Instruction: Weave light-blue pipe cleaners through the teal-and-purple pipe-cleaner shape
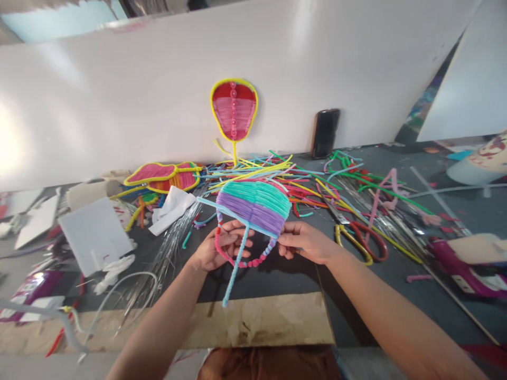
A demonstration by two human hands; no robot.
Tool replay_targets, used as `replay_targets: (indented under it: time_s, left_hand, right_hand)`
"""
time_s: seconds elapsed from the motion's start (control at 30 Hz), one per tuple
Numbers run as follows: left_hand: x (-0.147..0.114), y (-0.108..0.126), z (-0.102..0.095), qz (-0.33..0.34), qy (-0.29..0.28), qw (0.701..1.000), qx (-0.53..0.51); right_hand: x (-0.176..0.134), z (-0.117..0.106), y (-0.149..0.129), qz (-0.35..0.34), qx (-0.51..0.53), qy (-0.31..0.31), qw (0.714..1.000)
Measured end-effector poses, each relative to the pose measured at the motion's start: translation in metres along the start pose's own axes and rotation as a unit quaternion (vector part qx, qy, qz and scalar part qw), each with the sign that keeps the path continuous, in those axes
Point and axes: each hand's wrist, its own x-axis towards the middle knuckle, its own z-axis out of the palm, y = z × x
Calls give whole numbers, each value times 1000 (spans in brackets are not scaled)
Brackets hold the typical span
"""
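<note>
A fan-shaped piece made of pipe cleaners [253, 205] is held up in front of me. Its upper half is filled with teal and purple rows, while the lower half is an open loop with a pink, red and lilac rim. A light-blue twisted stem [236, 266] hangs down from the middle, and a light-blue strand crosses it, its loose end sticking out left. My left hand [222, 247] supports the rim from behind at the left, fingers loosely curled and partly showing through the loop. At the right, my right hand [299, 241] pinches the rim between thumb and fingers.
A finished pink-and-red fan [233, 108] stands against the white board [158, 89]. Behind my hands lie loose pipe cleaners [261, 169]. Scissors [358, 237] and a purple glue gun [463, 266] are right; a black phone [325, 133] leans on the board. White paper [95, 235] lies left.
</note>
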Motion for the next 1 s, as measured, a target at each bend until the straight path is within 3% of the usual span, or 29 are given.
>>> replay_targets:
  time_s: [0.2, 0.47, 0.77, 1.0]
  left_hand:
    - [-4, -10, -2, -95, -97, 986, 95]
    - [-1, -16, 2, 15, -138, 985, 107]
    - [4, -24, 11, -13, -26, 990, 135]
    - [5, -24, 14, 13, 12, 993, 120]
  right_hand:
    - [2, 0, 4, 25, -12, -38, 999]
    - [3, 1, 6, 39, -24, -41, 998]
    - [4, 4, 6, 40, -32, -38, 998]
    - [2, 2, 5, 39, -10, -52, 998]
